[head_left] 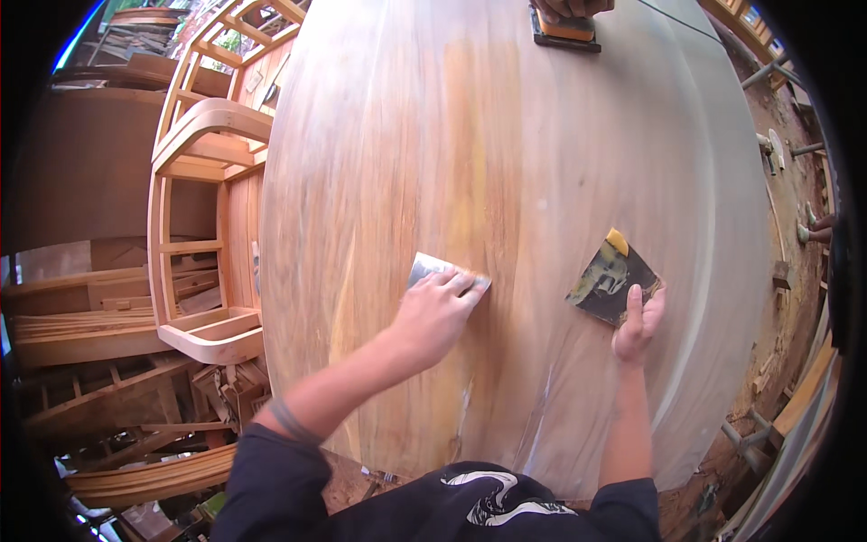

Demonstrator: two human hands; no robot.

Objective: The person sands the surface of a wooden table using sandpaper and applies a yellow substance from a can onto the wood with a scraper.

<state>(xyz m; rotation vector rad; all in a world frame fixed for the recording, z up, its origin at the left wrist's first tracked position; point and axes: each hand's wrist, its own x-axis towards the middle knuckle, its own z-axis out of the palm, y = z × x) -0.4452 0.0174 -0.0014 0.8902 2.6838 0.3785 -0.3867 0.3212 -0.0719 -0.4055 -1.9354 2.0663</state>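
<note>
- We grasped the metal scraper [430,265] in our left hand [432,312]; it jutted left of and beyond the fingers.
- Our right hand [638,323] clasped a dark plate [643,273], yellow paste [617,240] at its far corner.
- Beneath both grips spread a wooden panel [379,181].
- Well beyond them, another person's hand [571,7] held a sanding block [565,34] on it.
- Left of our grips stood a wooden frame [194,117].

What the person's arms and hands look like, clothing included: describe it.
The left hand and right hand are bare. Short dark sleeves leave the left forearm and right forearm uncovered; a grey band circles the left one near its sleeve. The dark shirt bears a white, curling design.
</note>
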